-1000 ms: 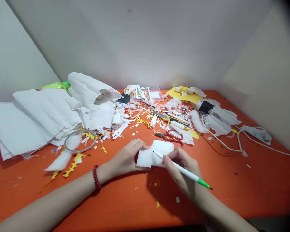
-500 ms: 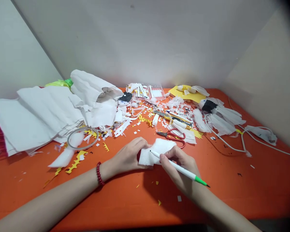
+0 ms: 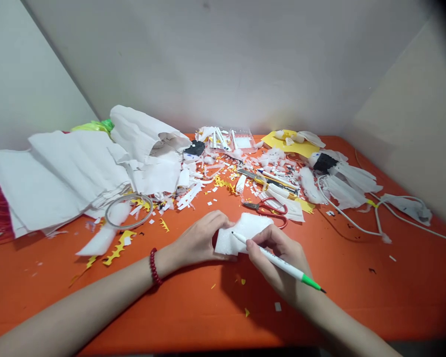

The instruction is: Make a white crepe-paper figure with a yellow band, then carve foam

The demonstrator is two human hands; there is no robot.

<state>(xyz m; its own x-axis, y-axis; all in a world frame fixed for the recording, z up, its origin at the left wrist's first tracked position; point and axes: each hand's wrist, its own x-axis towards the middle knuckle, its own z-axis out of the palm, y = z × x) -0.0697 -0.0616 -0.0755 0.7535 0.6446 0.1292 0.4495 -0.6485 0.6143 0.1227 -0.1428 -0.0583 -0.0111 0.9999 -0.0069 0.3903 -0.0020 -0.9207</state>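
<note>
A small piece of white tissue paper lies on the orange table in front of me. My left hand, with a red bead bracelet at the wrist, pinches the paper's left edge between thumb and fingers. My right hand grips a white pen with a green end, its tip resting on the paper near the middle.
Red-handled scissors lie just behind the paper. White sheets pile at the left beside a wire ring. Paper scraps, markers, a utility knife and a clear box clutter the back. White cords run at the right.
The view has shifted slightly. Both hands and the paper stay in nearly the same spot, and the pen tip remains on the paper.
</note>
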